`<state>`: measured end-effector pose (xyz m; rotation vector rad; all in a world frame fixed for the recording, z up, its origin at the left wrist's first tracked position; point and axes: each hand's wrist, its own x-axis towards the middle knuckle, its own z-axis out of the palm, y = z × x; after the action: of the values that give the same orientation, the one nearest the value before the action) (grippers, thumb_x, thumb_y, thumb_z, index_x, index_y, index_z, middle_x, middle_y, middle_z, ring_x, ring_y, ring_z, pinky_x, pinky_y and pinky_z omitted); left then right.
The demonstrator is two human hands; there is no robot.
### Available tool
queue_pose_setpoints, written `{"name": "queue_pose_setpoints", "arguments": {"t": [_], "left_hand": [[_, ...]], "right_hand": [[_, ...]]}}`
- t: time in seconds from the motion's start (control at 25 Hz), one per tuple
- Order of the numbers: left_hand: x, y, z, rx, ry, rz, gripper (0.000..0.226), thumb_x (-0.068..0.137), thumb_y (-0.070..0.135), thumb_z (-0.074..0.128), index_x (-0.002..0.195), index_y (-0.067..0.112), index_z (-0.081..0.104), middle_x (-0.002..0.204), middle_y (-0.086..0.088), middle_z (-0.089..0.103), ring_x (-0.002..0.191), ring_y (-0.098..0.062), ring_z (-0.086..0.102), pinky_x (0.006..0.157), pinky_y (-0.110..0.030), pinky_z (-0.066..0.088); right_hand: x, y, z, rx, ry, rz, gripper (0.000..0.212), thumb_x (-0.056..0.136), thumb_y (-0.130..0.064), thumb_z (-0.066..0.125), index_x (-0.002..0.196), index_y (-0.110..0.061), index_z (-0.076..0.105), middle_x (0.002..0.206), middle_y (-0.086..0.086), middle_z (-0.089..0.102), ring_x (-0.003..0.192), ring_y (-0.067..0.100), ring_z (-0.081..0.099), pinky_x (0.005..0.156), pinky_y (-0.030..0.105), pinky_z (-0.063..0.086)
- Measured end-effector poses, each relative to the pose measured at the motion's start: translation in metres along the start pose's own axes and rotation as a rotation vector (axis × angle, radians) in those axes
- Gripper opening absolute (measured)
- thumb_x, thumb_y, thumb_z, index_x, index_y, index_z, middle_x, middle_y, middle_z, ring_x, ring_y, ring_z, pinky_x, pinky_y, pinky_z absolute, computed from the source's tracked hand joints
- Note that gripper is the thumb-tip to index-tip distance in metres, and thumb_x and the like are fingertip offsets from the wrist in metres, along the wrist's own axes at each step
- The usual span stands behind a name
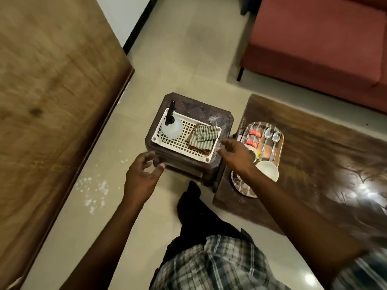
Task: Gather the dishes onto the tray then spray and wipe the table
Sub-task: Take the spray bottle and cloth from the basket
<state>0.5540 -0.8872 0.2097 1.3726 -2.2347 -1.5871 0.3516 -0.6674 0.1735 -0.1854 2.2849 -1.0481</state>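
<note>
A white perforated basket (178,144) rests on a dark brown plastic stool (209,116). In it stand a clear spray bottle (172,128) with a black nozzle and a folded striped cloth (202,136). On the low dark wooden table (324,155) a steel tray (278,149) holds two spoons (272,136), two red packets (253,137), a white bowl (269,170) and a steel plate (240,186). My left hand (142,176) hovers open at the stool's near-left corner. My right hand (235,152) is open over the gap between basket and tray.
A large wooden surface (52,91) fills the left side. A red sofa (314,42) stands beyond the table. Pale tiled floor (184,59) lies between them, with white specks near the left. My dark trouser leg (194,208) is just below the stool.
</note>
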Motion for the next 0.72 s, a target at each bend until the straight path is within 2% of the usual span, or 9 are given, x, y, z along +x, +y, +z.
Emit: {"name": "queue_pose_setpoints", "arguments": {"t": [0.08, 0.12, 0.16, 0.24, 0.32, 0.4, 0.48, 0.56, 0.72], "left_hand": [[0.039, 0.008, 0.009, 0.027, -0.018, 0.050, 0.057, 0.091, 0.027, 0.084, 0.141, 0.027, 0.059, 0.140, 0.013, 0.064, 0.127, -0.012, 0.062, 0.101, -0.036, 0.054], [0.061, 0.011, 0.013, 0.050, -0.030, 0.069, 0.065, 0.089, 0.027, 0.086, 0.146, 0.026, 0.055, 0.143, 0.012, 0.061, 0.128, -0.010, 0.060, 0.102, -0.035, 0.053], [0.082, 0.013, 0.018, 0.078, -0.042, 0.085, 0.075, 0.087, 0.027, 0.088, 0.152, 0.025, 0.049, 0.147, 0.010, 0.057, 0.130, -0.009, 0.057, 0.105, -0.034, 0.050], [0.121, 0.012, 0.023, 0.171, -0.078, 0.125, 0.093, 0.084, 0.022, 0.090, 0.161, 0.022, 0.037, 0.158, -0.001, 0.047, 0.134, -0.010, 0.048, 0.108, -0.031, 0.044], [0.159, 0.004, 0.029, 0.317, -0.142, 0.170, 0.107, 0.082, 0.013, 0.090, 0.167, 0.018, 0.026, 0.167, -0.009, 0.034, 0.144, -0.015, 0.040, 0.115, -0.031, 0.038], [0.188, -0.004, 0.031, 0.436, -0.226, 0.227, 0.116, 0.080, 0.011, 0.090, 0.170, 0.015, 0.018, 0.173, -0.015, 0.024, 0.158, -0.027, 0.027, 0.125, -0.041, 0.033], [0.217, -0.011, 0.033, 0.496, -0.330, 0.292, 0.122, 0.078, 0.023, 0.093, 0.170, 0.018, 0.014, 0.175, -0.013, 0.017, 0.162, -0.027, 0.018, 0.127, -0.045, 0.029], [0.239, -0.014, 0.035, 0.514, -0.426, 0.387, 0.124, 0.077, 0.039, 0.092, 0.171, 0.024, 0.012, 0.177, -0.007, 0.015, 0.163, -0.018, 0.015, 0.123, -0.039, 0.029], [0.260, -0.005, 0.054, 0.485, -0.510, 0.483, 0.122, 0.081, 0.050, 0.089, 0.170, 0.030, 0.009, 0.177, -0.003, 0.014, 0.165, -0.023, 0.015, 0.124, -0.045, 0.034]], "right_hand": [[0.035, -0.011, 0.010, -0.061, -0.021, -0.020, 0.044, 0.101, -0.029, 0.070, 0.145, -0.020, 0.064, 0.140, 0.008, 0.068, 0.117, 0.022, 0.070, 0.101, 0.042, 0.059], [0.053, -0.016, 0.016, -0.086, -0.026, -0.014, 0.046, 0.102, -0.029, 0.068, 0.147, -0.018, 0.062, 0.146, 0.009, 0.065, 0.122, 0.026, 0.069, 0.106, 0.045, 0.056], [0.070, -0.019, 0.022, -0.114, -0.036, 0.001, 0.048, 0.103, -0.028, 0.067, 0.149, -0.017, 0.060, 0.150, 0.010, 0.063, 0.125, 0.028, 0.068, 0.108, 0.042, 0.054], [0.100, -0.020, 0.034, -0.180, -0.069, 0.032, 0.049, 0.103, -0.026, 0.066, 0.150, -0.017, 0.057, 0.152, 0.010, 0.060, 0.129, 0.029, 0.065, 0.105, 0.036, 0.051], [0.128, -0.020, 0.042, -0.250, -0.096, 0.064, 0.051, 0.102, -0.023, 0.066, 0.152, -0.018, 0.055, 0.152, 0.012, 0.060, 0.130, 0.031, 0.064, 0.106, 0.040, 0.054], [0.145, -0.013, 0.048, -0.328, -0.119, 0.088, 0.054, 0.101, -0.019, 0.065, 0.153, -0.017, 0.053, 0.152, 0.013, 0.059, 0.132, 0.034, 0.063, 0.109, 0.043, 0.054], [0.155, -0.005, 0.055, -0.397, -0.129, 0.111, 0.051, 0.098, -0.014, 0.063, 0.148, -0.018, 0.056, 0.145, 0.013, 0.062, 0.128, 0.035, 0.064, 0.101, 0.042, 0.057], [0.157, 0.002, 0.063, -0.474, -0.122, 0.114, 0.045, 0.096, -0.014, 0.065, 0.140, -0.018, 0.059, 0.139, 0.012, 0.061, 0.124, 0.035, 0.063, 0.093, 0.041, 0.057], [0.159, 0.003, 0.075, -0.599, -0.086, 0.141, 0.043, 0.093, -0.025, 0.072, 0.134, -0.016, 0.061, 0.136, 0.014, 0.057, 0.129, 0.040, 0.054, 0.099, 0.048, 0.056]]}}
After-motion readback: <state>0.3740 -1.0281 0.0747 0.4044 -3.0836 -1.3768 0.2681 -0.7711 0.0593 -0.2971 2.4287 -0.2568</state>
